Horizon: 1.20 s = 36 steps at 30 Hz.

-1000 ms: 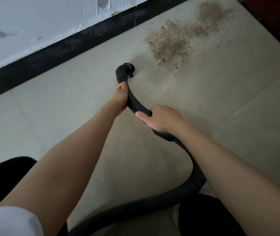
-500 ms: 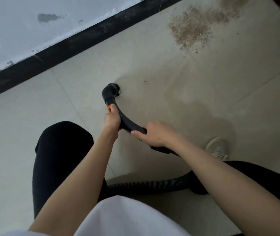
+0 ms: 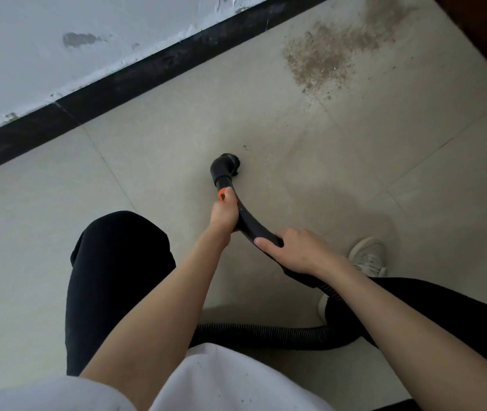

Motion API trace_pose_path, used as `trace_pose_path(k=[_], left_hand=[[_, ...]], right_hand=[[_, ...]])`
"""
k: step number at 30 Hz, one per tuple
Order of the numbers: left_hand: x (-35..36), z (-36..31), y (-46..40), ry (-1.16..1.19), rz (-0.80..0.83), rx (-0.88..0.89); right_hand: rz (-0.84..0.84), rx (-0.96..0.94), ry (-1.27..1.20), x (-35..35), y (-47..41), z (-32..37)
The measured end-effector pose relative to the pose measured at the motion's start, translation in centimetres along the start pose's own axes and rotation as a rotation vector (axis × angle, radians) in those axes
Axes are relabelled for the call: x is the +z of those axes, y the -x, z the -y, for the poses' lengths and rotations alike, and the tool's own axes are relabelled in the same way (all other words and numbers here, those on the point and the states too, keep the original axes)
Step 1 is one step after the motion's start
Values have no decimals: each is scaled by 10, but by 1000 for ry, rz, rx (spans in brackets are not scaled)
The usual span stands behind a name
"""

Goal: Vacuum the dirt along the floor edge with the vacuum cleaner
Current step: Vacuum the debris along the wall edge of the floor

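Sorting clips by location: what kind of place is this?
Probably an indoor room at the foot of a wall: pale floor tiles, a black baseboard under a chipped white wall.

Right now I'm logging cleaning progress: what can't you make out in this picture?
- Head view: dirt patch runs off the top edge, so its extent is unknown.
- Vacuum body: out of frame; the hose passes behind the right arm.
- Nozzle opening faces the floor, so suction can't be judged.
- Left hand covers most of the orange part.
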<state>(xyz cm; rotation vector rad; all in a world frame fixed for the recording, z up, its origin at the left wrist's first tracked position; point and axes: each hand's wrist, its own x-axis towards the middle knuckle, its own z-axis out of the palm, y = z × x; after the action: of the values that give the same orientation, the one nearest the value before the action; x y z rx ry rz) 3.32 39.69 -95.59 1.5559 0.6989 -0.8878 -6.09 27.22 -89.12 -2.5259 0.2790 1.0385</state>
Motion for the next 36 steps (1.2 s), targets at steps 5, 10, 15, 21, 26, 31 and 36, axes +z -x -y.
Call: trace_pose_path(k=[5,10,15,21,26,31,36], left_hand=[[16,-24,-14,-51,-4,49],[31,-38,-24,-117,6,62],[43,-35,-22,-179,43,73],[44,-17,-10,-173,67,57],[41,4,-2,-148,95,49],[61,-8,-5,-169,139,55],[74,-36,-19,-180,118,71]], right_hand=[[-22,25,-63,-19,-15,-8],[-53,51,-130,-25,-23,-18],[-68,72,-174,-19,-15,-26],[-40,107,-152,-7,3,-28],[-50,117,-98,6,18,-28],[-76,180,-137,-4,17,-39],[-109,157,-191,-31,-1,-47]])
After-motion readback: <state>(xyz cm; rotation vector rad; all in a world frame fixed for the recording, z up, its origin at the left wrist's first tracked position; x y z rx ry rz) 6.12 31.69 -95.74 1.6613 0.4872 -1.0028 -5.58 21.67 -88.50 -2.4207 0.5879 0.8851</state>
